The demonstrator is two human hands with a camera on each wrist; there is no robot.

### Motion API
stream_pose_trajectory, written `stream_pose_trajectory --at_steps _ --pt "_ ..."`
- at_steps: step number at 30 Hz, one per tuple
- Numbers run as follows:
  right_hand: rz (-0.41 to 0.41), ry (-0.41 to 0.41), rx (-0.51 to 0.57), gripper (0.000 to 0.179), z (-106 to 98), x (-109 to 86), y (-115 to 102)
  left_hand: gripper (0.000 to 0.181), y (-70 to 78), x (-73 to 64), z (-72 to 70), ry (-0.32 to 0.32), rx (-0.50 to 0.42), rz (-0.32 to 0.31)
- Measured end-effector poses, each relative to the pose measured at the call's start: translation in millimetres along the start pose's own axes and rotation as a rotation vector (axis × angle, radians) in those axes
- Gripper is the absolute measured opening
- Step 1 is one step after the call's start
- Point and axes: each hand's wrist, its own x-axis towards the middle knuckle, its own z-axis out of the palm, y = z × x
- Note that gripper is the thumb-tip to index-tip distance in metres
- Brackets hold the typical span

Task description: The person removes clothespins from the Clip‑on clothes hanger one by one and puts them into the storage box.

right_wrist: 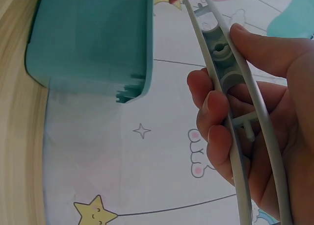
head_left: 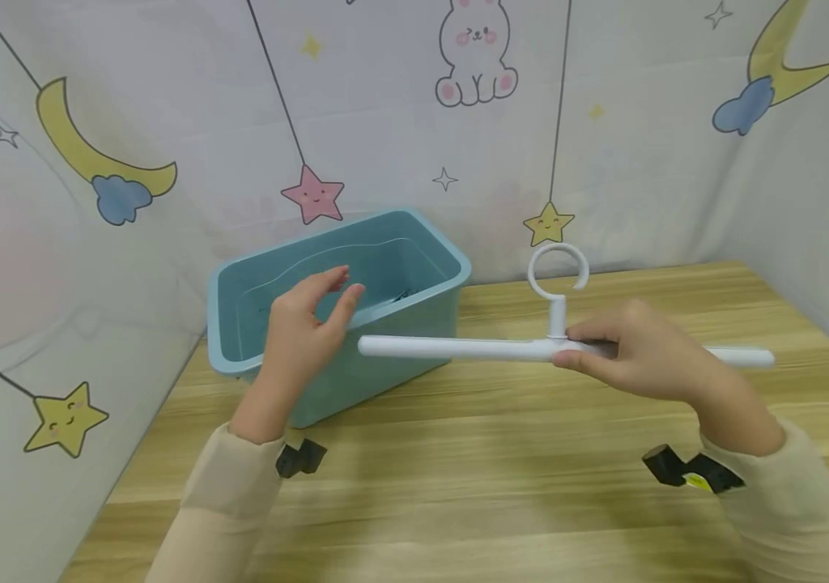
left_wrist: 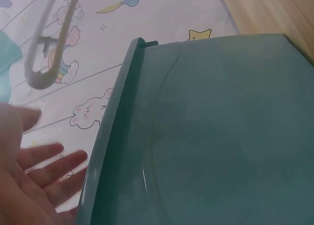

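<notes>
My right hand grips a white plastic clothes hanger near its middle, just right of the hook, which points up. In the right wrist view the hanger shows its hollow, ribbed underside between the thumb and curled fingers. My left hand is raised by the near rim of a blue-green plastic bin, its fingers loosely bent and nothing in them. The left wrist view shows that hand beside the bin's wall, the hanger's end apart from it.
The bin stands at the left back of a wood-grain table; a few small dark things lie inside, too little seen to name. White cloth walls printed with stars, moons and a rabbit enclose the table at the back and both sides.
</notes>
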Motion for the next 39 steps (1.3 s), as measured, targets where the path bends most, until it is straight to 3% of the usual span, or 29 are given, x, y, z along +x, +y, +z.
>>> stream_pose_trajectory --at_steps 3,7,17,23,32,39 --pt "-0.015 -0.048 0.014 0.029 5 -3.8 2 0.051 1.4 -4.9 1.4 -0.028 0.008 0.166" --pt "-0.014 -0.101 0.038 0.028 12 -9.5 6 0.072 5.4 -11.1 1.7 -0.072 0.049 0.251" --pt "0.067 -0.237 0.136 0.017 30 -19.9 13 0.081 20.4 -26.7 1.3 -0.182 0.189 0.215" --pt "0.144 -0.305 0.161 0.018 39 -22.8 13 0.082 29.0 -36.6 5.3 -0.194 0.245 0.261" --pt "0.192 -0.369 0.181 0.019 59 -26.6 22 0.084 37.8 -51.3 11.5 -0.382 0.253 0.228" --pt "0.190 -0.392 0.196 0.016 66 -28.0 25 0.082 41.4 -57.6 13.8 -0.458 0.288 0.230"
